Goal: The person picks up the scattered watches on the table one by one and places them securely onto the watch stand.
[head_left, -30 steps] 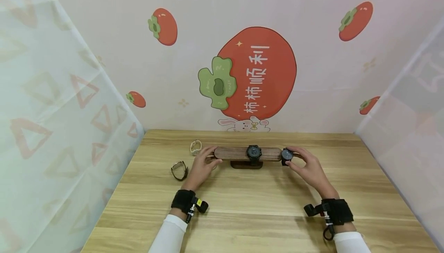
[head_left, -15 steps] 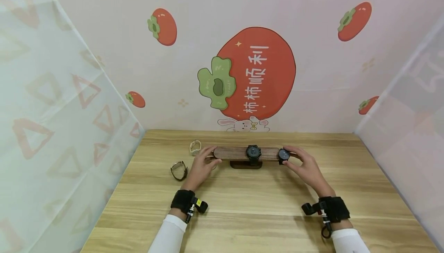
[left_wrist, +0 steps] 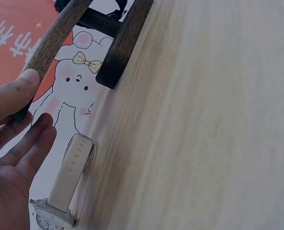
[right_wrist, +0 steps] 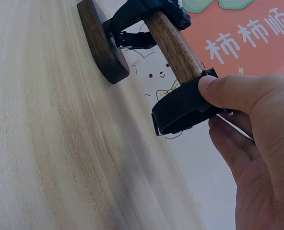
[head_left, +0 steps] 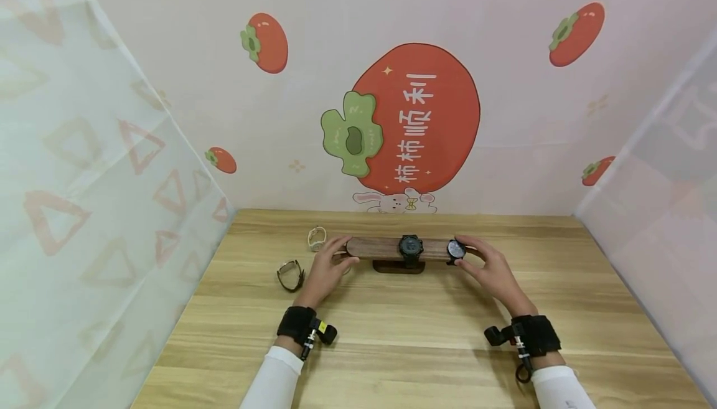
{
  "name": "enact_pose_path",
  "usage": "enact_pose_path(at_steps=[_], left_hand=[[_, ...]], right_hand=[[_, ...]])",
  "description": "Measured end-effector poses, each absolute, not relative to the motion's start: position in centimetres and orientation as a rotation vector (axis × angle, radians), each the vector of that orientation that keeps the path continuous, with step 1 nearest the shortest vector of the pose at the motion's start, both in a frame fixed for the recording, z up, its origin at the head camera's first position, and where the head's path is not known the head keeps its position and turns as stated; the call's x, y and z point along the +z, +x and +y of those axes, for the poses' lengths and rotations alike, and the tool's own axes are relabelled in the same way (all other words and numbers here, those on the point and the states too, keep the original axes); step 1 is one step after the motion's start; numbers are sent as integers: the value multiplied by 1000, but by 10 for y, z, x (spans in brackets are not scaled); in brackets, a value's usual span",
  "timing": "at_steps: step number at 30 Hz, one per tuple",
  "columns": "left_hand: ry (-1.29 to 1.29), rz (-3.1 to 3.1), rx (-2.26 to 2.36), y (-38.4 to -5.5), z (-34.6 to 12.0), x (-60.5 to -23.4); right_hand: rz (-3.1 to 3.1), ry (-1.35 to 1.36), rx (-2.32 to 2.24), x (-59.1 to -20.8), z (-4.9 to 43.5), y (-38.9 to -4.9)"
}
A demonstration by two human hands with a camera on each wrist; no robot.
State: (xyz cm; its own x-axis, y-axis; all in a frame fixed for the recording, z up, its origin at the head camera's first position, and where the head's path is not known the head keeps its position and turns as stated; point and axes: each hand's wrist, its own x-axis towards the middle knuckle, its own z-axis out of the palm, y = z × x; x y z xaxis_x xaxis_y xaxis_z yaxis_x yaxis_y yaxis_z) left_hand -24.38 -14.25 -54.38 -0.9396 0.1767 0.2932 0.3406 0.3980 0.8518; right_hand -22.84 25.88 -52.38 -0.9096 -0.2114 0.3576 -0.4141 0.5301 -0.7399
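A wooden watch stand [head_left: 375, 248] has a round horizontal bar over a dark base [head_left: 399, 266]. My left hand [head_left: 327, 275] holds the bar's left end, thumb [left_wrist: 29, 79] on top and fingers below. A black watch [head_left: 411, 246] is strapped round the bar near its middle. At the right end, my right hand [head_left: 495, 275] pinches a second black watch [head_left: 456, 248] by its case. Its closed strap [right_wrist: 180, 111] loops round the end of the bar in the right wrist view, dial turned away there.
A white watch [head_left: 316, 239] stands on the table [head_left: 392, 347] behind and left of my left hand. Nearer, to the left, lies a watch with a dark strap [head_left: 290, 276]. A printed backdrop [head_left: 504, 147] rises behind the table.
My right hand has moved a little left, sliding the black watch from the bar's right tip onto the bar. The left hand has stayed on the stand.
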Motion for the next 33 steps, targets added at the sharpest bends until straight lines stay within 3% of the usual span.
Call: enact_pose_path(at_steps=[33], left_hand=[[-428, -2526, -1540, -246, -141, -544]], right_hand=[[-2480, 620, 1232, -530, 251, -233]])
